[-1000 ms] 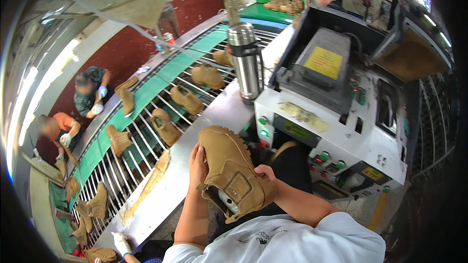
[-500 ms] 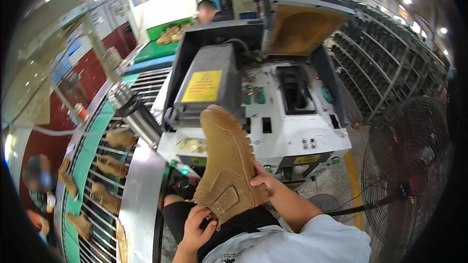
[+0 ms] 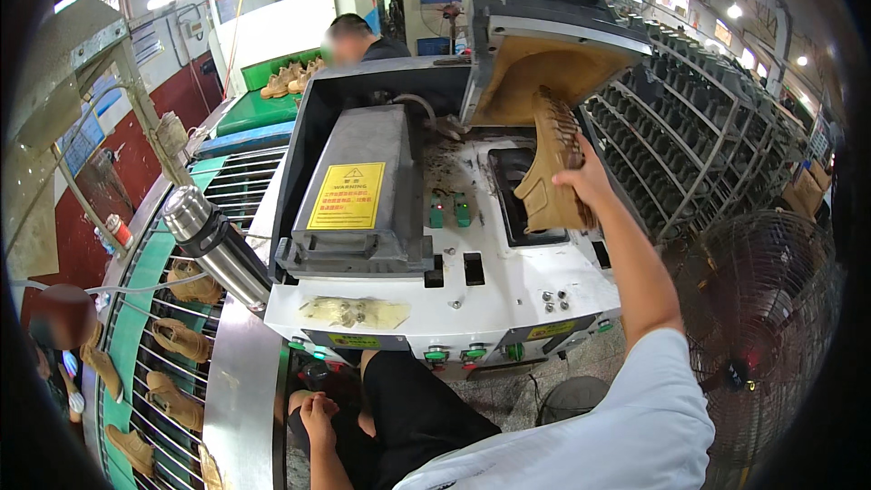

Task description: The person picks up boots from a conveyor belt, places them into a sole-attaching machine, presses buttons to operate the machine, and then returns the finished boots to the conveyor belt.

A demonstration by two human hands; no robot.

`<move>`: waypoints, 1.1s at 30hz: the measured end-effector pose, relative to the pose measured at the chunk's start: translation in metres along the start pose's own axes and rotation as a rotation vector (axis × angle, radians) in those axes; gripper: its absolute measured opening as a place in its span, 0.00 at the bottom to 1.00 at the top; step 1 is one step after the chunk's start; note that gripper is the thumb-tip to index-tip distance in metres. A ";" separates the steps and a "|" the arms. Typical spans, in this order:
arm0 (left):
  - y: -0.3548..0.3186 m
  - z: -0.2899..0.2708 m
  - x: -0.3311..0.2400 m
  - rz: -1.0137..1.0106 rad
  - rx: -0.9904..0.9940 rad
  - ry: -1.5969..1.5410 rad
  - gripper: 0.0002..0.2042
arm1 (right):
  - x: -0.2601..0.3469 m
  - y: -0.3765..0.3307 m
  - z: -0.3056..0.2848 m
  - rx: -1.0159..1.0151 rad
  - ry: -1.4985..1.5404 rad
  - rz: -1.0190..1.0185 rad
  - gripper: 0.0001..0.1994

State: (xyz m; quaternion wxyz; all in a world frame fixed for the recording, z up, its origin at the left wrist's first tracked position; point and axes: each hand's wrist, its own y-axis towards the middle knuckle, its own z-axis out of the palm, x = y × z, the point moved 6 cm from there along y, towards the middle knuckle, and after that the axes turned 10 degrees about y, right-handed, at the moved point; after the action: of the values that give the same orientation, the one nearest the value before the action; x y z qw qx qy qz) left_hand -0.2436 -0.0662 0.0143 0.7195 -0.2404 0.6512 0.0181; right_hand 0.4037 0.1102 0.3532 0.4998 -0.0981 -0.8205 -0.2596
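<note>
My right hand (image 3: 587, 183) grips a tan suede boot (image 3: 549, 163) and holds it sole-up over the dark opening (image 3: 513, 191) on top of a white machine (image 3: 435, 281), under its raised lid (image 3: 544, 63). My left hand (image 3: 318, 416) rests low by my lap, fingers curled, holding nothing. A grey box with a yellow warning label (image 3: 349, 195) sits on the machine's left half.
A steel flask (image 3: 213, 245) stands at the machine's left corner. Several tan boots (image 3: 177, 340) ride a green roller conveyor (image 3: 118, 372) on the left. A person (image 3: 358, 36) works behind the machine. Metal racks (image 3: 708, 145) and a floor fan (image 3: 762, 345) stand to the right.
My right hand has lifted the boot from my lap up to the machine's opening. My left hand let go of it and dropped to my lap. My view swung right.
</note>
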 end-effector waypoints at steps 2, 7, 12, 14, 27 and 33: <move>0.005 0.000 0.005 -0.042 0.026 -0.019 0.08 | -0.020 0.046 0.010 0.029 -0.152 0.093 0.54; -0.001 -0.004 0.012 -0.072 0.027 -0.145 0.08 | -0.032 0.074 0.070 0.211 -0.306 0.264 0.54; 0.006 -0.004 0.017 -0.100 0.039 -0.129 0.08 | -0.084 0.070 0.084 0.219 -0.548 0.466 0.56; 0.001 -0.010 0.015 -0.100 0.015 -0.111 0.08 | -0.056 0.049 0.101 0.220 -0.600 0.509 0.56; 0.000 0.026 0.011 -0.009 0.106 0.160 0.06 | -0.037 -0.046 0.065 0.142 -0.674 -0.144 0.34; -0.044 0.150 0.011 0.101 0.575 0.469 0.10 | -0.099 -0.206 -0.029 -0.460 0.166 -0.301 0.14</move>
State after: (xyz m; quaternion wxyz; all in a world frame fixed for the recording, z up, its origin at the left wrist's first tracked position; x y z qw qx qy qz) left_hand -0.0872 -0.0528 0.0237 0.5873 0.0066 0.7878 -0.1855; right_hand 0.3874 -0.0698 0.2100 0.4856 -0.0643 -0.7018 -0.5173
